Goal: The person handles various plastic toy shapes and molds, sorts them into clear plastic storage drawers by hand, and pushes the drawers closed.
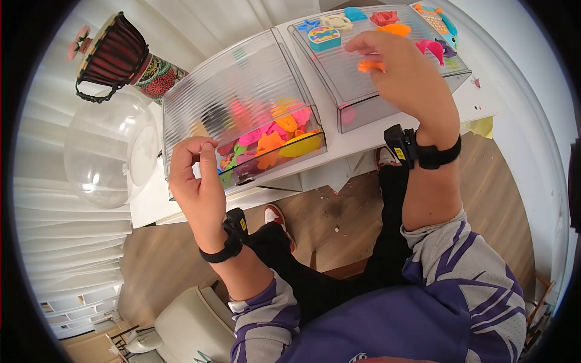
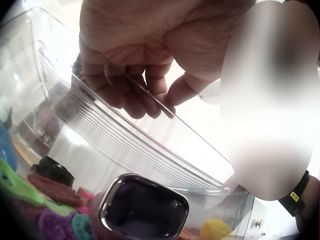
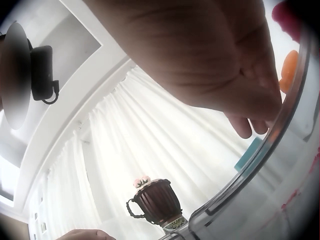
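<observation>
Head view: two clear plastic boxes on a white bench (image 1: 469, 94). Left hand (image 1: 196, 175), left of centre, at the front edge of the left box (image 1: 319, 121); right hand (image 1: 402, 66), upper right, over the right box (image 1: 375, 112). An orange toy (image 1: 366, 65) shows at the right thumb; whether pinched or merely beneath, cannot tell.

Left wrist view settles the left grip better: thumb and fingertips pinch the edge of the ribbed lid (image 1: 236, 66), which slants across mid-frame. Beneath it, bottom centre, a dark purple cup-shaped toy (image 2: 145, 207) with shiny rim, its hollow side exposed; from the head, this part is mostly behind plastic. Green toy (image 2: 25, 187) lower left, black piece (image 2: 55, 170) just above and to its right.

Head view alone gives the full row on the right box, top of frame: blue star (image 1: 308, 25), teal egg-patterned piece (image 1: 325, 38), orange oval toy (image 1: 394, 28), pink arch (image 1: 431, 49).

Right wrist view: palm covers much of the upper frame, finger grip hidden. The djembe drum (image 3: 157, 202) stands upright low centre, pale curtain (image 3: 150, 125) behind; in the head view it tilts, upper left, above a clear dome (image 1: 100, 145).
</observation>
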### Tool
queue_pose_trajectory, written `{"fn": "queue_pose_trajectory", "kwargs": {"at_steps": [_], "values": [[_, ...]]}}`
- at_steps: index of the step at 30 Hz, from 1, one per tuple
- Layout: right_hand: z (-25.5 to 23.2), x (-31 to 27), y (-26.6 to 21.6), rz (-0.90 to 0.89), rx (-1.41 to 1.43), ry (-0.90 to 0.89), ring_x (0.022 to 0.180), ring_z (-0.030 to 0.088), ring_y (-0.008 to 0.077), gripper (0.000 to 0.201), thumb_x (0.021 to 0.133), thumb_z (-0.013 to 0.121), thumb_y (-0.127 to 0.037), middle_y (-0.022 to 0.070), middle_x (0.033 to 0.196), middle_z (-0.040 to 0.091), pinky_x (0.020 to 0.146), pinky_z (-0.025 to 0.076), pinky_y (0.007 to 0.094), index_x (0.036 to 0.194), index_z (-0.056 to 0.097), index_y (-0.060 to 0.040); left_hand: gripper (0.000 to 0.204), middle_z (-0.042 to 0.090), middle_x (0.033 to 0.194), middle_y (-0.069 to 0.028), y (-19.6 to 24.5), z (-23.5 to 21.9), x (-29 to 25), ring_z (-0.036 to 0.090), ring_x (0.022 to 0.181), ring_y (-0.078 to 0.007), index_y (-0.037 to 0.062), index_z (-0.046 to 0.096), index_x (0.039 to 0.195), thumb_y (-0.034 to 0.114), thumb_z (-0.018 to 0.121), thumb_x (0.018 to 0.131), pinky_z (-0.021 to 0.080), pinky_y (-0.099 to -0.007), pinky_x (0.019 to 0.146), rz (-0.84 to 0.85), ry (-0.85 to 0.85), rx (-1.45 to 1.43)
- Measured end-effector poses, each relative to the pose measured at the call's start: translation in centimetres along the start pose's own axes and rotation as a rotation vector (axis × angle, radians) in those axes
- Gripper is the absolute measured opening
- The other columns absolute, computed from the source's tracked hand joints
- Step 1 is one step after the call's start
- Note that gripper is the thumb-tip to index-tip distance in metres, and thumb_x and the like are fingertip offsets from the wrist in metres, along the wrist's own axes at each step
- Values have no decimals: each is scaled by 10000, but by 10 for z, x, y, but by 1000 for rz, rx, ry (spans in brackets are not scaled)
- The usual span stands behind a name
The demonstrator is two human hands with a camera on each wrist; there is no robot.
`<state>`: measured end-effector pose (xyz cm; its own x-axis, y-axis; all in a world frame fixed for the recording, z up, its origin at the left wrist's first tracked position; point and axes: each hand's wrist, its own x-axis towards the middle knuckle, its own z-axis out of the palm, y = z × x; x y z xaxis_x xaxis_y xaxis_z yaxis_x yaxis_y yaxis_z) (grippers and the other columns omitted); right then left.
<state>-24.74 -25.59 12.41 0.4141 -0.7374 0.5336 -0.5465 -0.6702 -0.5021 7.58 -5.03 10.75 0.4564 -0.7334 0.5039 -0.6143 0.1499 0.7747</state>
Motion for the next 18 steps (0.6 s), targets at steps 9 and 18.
{"fn": "queue_pose_trajectory", "kwargs": {"at_steps": [9,18], "values": [[-5,-1,2,57,-117,-89,1231,755,302,327,1028,780,-141,66,1298,812,1005,605,410,1353,749,-124,91,767,1086,-64,0,0,0,671,959,-148,-1,744,1080,64,699,1124,554,-320,906,28,3,3],[14,7,13,-92,-98,-26,1166,752,314,251,1073,744,-120,87,1297,800,988,604,406,1321,741,-74,136,778,1149,-76,2,-3,-1,702,1094,-147,-8,744,1136,98,668,1174,545,-320,1033,16,-42,26]]}}
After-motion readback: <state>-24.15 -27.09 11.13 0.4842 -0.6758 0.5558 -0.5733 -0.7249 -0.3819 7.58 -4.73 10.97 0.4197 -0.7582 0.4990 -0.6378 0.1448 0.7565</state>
